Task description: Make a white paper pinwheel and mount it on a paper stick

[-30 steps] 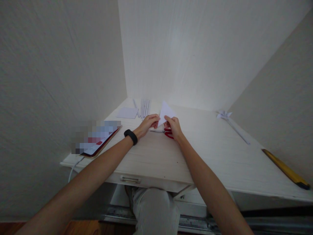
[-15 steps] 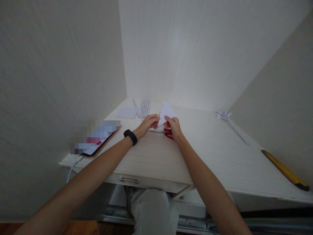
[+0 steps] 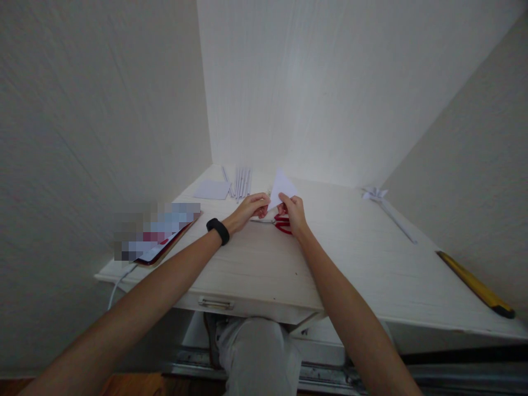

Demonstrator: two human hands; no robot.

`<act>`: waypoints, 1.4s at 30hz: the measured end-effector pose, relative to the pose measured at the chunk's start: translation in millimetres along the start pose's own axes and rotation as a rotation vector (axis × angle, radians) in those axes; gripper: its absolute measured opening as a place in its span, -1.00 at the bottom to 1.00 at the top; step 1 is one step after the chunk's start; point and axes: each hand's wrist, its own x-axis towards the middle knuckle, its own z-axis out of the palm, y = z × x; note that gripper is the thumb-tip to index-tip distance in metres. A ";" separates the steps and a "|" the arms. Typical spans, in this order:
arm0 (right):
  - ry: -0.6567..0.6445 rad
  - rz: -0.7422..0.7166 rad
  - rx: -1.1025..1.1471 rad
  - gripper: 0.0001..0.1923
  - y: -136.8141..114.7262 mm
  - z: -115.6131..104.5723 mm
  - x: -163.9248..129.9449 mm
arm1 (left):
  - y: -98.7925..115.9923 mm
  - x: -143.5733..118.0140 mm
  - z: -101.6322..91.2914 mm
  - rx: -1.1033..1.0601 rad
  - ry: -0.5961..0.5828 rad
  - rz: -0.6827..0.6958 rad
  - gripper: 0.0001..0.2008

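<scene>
Between my two hands is a white sheet of paper (image 3: pixel 282 185), folded to a triangle with its point away from me. My left hand (image 3: pixel 253 206) pinches its lower left corner; a black band (image 3: pixel 218 231) is on that wrist. My right hand (image 3: pixel 293 211) grips the lower right part, thumb on top. Under the hands lie scissors with red handles (image 3: pixel 282 224), partly hidden by my right hand.
Thin white paper sticks (image 3: pixel 243 182) and a stack of paper (image 3: pixel 212 190) lie at the back left. A tablet-like device (image 3: pixel 165 242) with a cable is at left. A paper pinwheel on a stick (image 3: pixel 394 219) and a yellow-black cutter (image 3: pixel 474 283) lie at right.
The view has shifted very slightly. Both hands keep their hold on the folded paper, with hardly any movement.
</scene>
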 end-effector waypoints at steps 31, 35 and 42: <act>0.031 -0.009 -0.049 -0.51 5.6 -0.3 2.3 | 0.1 0.3 1.8 0.078 0.023 0.010 -0.77; 0.038 -0.023 0.009 -0.57 6.2 -1.3 3.5 | 3.7 0.0 2.5 0.062 0.078 0.030 -0.78; 0.078 -0.031 0.040 -0.64 7.7 -3.1 4.0 | -0.9 1.5 0.9 0.078 0.094 0.037 -0.77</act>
